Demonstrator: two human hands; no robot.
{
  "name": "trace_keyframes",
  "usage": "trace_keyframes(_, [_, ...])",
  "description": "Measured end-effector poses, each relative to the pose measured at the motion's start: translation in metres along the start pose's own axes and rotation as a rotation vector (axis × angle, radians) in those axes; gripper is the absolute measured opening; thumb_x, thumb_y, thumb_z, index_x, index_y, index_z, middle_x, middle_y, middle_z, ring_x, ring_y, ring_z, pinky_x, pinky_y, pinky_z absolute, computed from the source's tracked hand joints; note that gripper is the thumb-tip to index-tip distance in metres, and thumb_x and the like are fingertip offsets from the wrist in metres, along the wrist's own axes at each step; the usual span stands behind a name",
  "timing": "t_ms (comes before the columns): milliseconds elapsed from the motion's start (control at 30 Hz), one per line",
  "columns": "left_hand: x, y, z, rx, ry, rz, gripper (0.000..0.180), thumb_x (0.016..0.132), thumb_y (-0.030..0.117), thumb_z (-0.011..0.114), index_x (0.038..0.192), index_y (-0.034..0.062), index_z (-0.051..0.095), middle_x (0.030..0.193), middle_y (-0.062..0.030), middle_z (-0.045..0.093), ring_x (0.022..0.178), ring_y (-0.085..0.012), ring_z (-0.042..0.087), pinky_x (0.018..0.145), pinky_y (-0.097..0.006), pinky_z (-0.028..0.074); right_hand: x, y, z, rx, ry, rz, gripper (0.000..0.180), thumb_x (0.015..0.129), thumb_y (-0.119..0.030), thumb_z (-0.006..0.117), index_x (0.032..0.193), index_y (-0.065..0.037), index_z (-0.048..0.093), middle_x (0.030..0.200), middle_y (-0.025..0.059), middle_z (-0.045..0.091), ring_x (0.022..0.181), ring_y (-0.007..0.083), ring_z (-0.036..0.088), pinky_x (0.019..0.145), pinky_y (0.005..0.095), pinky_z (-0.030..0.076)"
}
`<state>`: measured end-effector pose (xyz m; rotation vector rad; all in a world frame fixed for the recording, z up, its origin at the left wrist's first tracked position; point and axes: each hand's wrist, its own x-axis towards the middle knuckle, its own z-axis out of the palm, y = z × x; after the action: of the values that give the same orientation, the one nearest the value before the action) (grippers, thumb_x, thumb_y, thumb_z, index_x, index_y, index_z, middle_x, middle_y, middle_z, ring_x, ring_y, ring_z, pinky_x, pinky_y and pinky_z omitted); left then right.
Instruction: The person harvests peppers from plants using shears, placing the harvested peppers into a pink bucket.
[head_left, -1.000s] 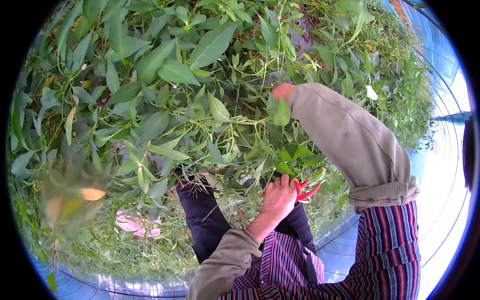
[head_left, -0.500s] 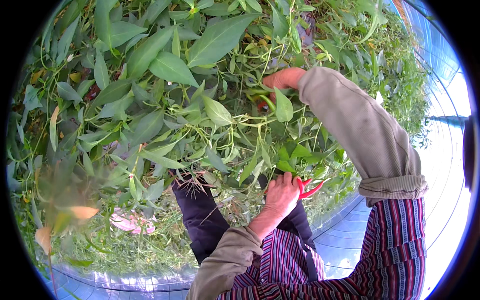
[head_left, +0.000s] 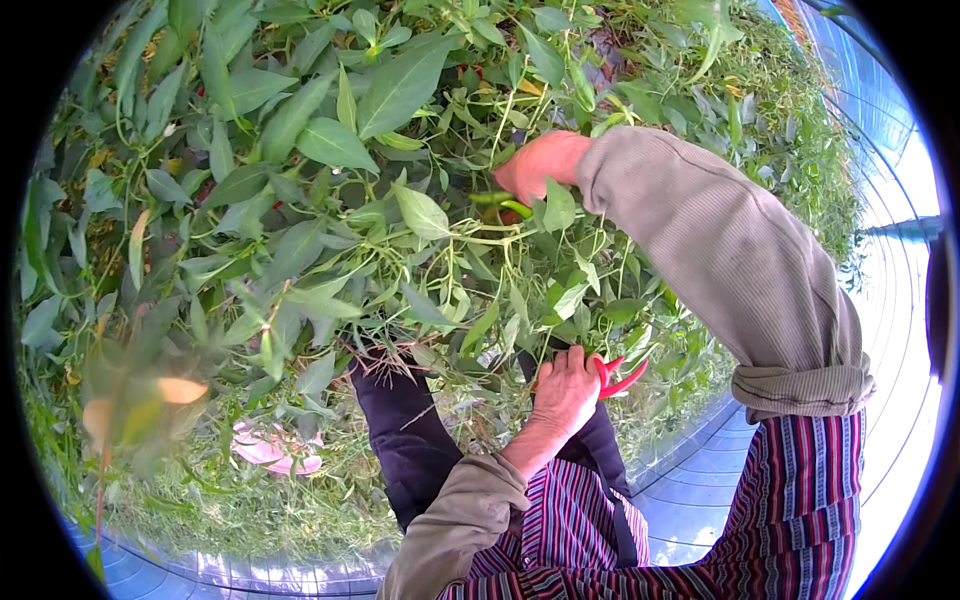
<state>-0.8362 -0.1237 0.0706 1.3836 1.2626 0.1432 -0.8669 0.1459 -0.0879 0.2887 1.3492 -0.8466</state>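
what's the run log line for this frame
left hand: holds red snips low | right hand: up in leaves, at green pod | pink shoe on ground

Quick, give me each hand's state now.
Left hand: closed on red-handled shears.
Right hand: in the leaves at a green pepper; grip cannot be told.

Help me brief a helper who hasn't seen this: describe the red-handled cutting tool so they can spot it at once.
Start at the big leafy pepper plant filling the upper picture, then drop to its lower edge, above the dark trousers. There the left hand grips the red-handled snips. Their curved red handles are bright against green leaves all around.
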Motion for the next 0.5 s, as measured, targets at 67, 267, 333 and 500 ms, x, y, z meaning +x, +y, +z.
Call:
trace_keyframes(67, [0.003, 0.012, -0.010, -0.009, 0.001, 0.043, 0.016, 0.074, 0.017, 0.062, 0.086, 0.0076, 0.057, 0.085, -0.0072, 0.052, 0.077, -0.0224, 0.058, 0.064, -0.037, 0.040, 0.008, 0.059, 0.035, 0.399, 0.224, -0.100, 0.038, 0.068, -0.011, 0.073, 0.103, 0.000, 0.064, 0.094, 0.0124, 0.068, 0.082, 0.0257, 0.065, 0.068, 0.0375, 0.051])
trace_keyframes(267, [-0.011, -0.003, -0.007, 0.046, 0.029, -0.009, 0.018, 0.071, 0.016, 0.063, 0.086, 0.0089, 0.055, 0.087, -0.0074, 0.052, 0.079, -0.0234, 0.058, 0.065, -0.039, 0.041, -0.038, 0.049, 0.055, 1.121, 0.734, -0.160, 0.039, 0.082, -0.016, 0.069, 0.118, -0.006, 0.059, 0.087, 0.0084, 0.067, 0.073, 0.0169, 0.062, 0.065, 0.0314, 0.052])
trace_keyframes(333, [-0.016, -0.005, -0.010, 0.081, 0.036, -0.029, 0.018, 0.071, 0.015, 0.063, 0.087, 0.0091, 0.055, 0.087, -0.0072, 0.052, 0.080, -0.0235, 0.058, 0.065, -0.039, 0.042, -0.071, 0.044, 0.058, 1.229, 1.132, -0.261, 0.033, 0.086, -0.010, 0.062, 0.118, -0.005, 0.059, 0.090, 0.0106, 0.066, 0.078, 0.0160, 0.063, 0.069, 0.0281, 0.054])
trace_keyframes(500, [-0.017, 0.005, -0.022, 0.119, 0.073, -0.010, 0.021, 0.071, 0.015, 0.062, 0.089, 0.0096, 0.056, 0.087, -0.0082, 0.052, 0.080, -0.0256, 0.059, 0.065, -0.041, 0.041, -0.105, 0.053, 0.117, 2.105, 1.212, -0.092, 0.041, 0.077, -0.003, 0.068, 0.114, 0.008, 0.053, 0.099, 0.0130, 0.063, 0.089, 0.0176, 0.062, 0.074, 0.0332, 0.053])
